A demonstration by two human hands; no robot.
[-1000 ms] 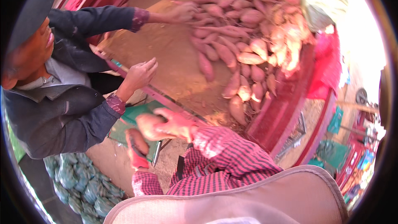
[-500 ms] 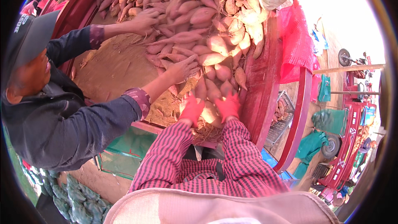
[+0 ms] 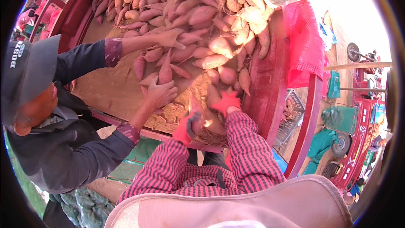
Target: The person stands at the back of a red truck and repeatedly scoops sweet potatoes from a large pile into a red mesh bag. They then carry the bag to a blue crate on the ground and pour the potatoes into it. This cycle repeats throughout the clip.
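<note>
My left hand [image 3: 185, 128], in a red glove with a grey palm, is closed around the lower end of a sweet potato [image 3: 195, 104] near the cart's front edge. Its grip is partly blurred. With fingers spread, my right hand [image 3: 227, 101], also red-gloved, rests against another sweet potato [image 3: 214, 95]. Between my hands lies a large sweet potato [image 3: 214, 122], with a tangle of roots [image 3: 209, 137] below it. Ahead, a big heap of sweet potatoes [image 3: 202, 14] covers the cart bed [image 3: 105, 76].
On the left a person in a dark cap [image 3: 36, 59] reaches in, one hand [image 3: 162, 93] on an upright sweet potato [image 3: 166, 69]. The red cart wall [image 3: 270, 80] rises at my right, with pink mesh [image 3: 303, 38] over it. Outside stands a crate [image 3: 291, 116].
My left hand has pulled back toward me and turned its palm inward. My right hand has shifted slightly. The other person's near hand has drawn back, now holding a sweet potato.
</note>
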